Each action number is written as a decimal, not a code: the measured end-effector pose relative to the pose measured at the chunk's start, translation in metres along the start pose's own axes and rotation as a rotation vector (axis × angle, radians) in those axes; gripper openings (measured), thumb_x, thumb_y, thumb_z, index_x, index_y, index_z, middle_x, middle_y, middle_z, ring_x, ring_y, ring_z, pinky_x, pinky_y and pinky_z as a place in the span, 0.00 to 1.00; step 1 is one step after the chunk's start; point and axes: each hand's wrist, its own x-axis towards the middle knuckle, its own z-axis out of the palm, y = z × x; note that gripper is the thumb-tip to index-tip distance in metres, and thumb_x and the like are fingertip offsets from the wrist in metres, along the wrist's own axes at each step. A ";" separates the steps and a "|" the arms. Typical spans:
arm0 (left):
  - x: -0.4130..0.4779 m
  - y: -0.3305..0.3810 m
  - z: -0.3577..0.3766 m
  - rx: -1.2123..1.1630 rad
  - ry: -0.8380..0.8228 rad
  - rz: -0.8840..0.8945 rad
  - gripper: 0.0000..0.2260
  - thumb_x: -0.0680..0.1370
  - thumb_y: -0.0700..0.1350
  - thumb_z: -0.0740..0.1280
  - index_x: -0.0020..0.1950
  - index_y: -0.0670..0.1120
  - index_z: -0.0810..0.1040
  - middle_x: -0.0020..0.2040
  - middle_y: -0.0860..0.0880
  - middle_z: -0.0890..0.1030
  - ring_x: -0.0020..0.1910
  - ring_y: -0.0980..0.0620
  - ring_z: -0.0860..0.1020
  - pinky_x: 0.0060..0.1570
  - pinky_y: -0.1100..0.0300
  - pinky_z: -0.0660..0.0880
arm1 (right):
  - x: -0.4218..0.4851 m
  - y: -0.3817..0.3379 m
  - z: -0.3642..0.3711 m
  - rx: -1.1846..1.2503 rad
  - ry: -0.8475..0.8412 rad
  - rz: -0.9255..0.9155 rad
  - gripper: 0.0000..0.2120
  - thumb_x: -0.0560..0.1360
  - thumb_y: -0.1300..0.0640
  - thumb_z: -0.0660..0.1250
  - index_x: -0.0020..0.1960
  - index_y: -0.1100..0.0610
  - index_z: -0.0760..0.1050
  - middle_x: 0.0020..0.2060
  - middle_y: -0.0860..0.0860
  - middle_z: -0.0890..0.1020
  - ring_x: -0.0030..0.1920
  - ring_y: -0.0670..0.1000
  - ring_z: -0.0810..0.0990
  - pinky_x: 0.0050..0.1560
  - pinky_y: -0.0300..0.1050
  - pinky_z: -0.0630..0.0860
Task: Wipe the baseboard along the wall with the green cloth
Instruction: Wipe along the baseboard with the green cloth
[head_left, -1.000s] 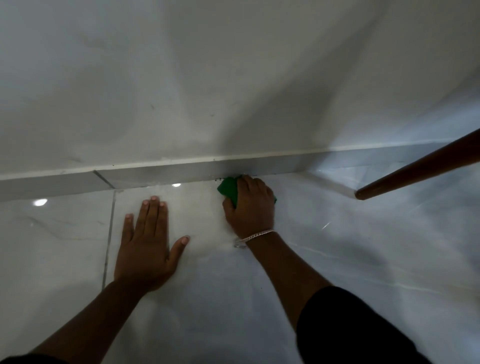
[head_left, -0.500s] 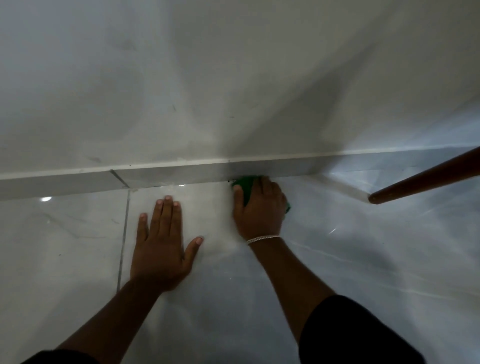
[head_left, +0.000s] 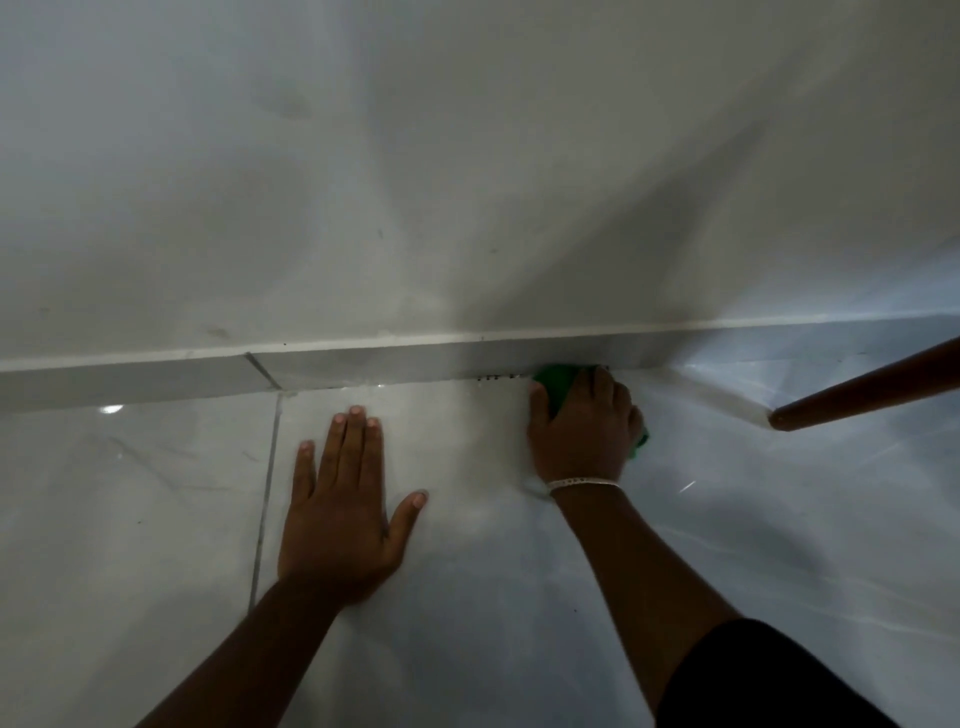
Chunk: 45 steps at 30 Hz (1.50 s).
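A grey baseboard (head_left: 363, 364) runs along the foot of the white wall (head_left: 415, 182), with a joint at the left. My right hand (head_left: 582, 426), a thin bracelet at its wrist, presses the green cloth (head_left: 553, 382) against the bottom of the baseboard where it meets the floor. Most of the cloth is hidden under the hand; a green corner shows at the hand's right side. Small dark specks sit on the baseboard's lower edge just left of the cloth. My left hand (head_left: 343, 504) lies flat on the glossy floor, fingers spread, holding nothing.
The floor is glossy pale tile (head_left: 156, 519) with a grout line (head_left: 265, 493) just left of my left hand. A brown wooden pole (head_left: 872, 389) slants in from the right edge, its end near the floor to the right of my right hand.
My right hand and the green cloth have slid rightward along the baseboard, uncovering dark specks to their left. The left hand stays flat on the floor.
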 end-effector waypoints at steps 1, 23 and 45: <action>0.000 0.000 0.000 0.002 -0.004 0.001 0.41 0.77 0.68 0.45 0.81 0.41 0.48 0.82 0.42 0.49 0.82 0.44 0.47 0.79 0.40 0.49 | -0.008 -0.015 0.002 0.010 -0.006 -0.015 0.28 0.75 0.41 0.60 0.63 0.65 0.72 0.61 0.63 0.77 0.59 0.63 0.74 0.60 0.58 0.69; -0.014 -0.020 -0.006 0.011 -0.039 0.024 0.42 0.76 0.69 0.43 0.81 0.41 0.48 0.83 0.42 0.49 0.82 0.44 0.47 0.79 0.41 0.50 | -0.039 -0.053 0.010 0.045 -0.050 -0.199 0.20 0.72 0.49 0.65 0.58 0.60 0.76 0.57 0.58 0.80 0.56 0.61 0.76 0.54 0.57 0.69; -0.014 -0.020 -0.004 -0.005 -0.064 -0.002 0.44 0.74 0.72 0.39 0.81 0.43 0.43 0.83 0.43 0.44 0.82 0.46 0.43 0.80 0.42 0.46 | -0.050 -0.081 0.012 0.112 -0.117 -0.324 0.19 0.73 0.49 0.64 0.60 0.58 0.76 0.59 0.55 0.81 0.57 0.59 0.76 0.56 0.57 0.68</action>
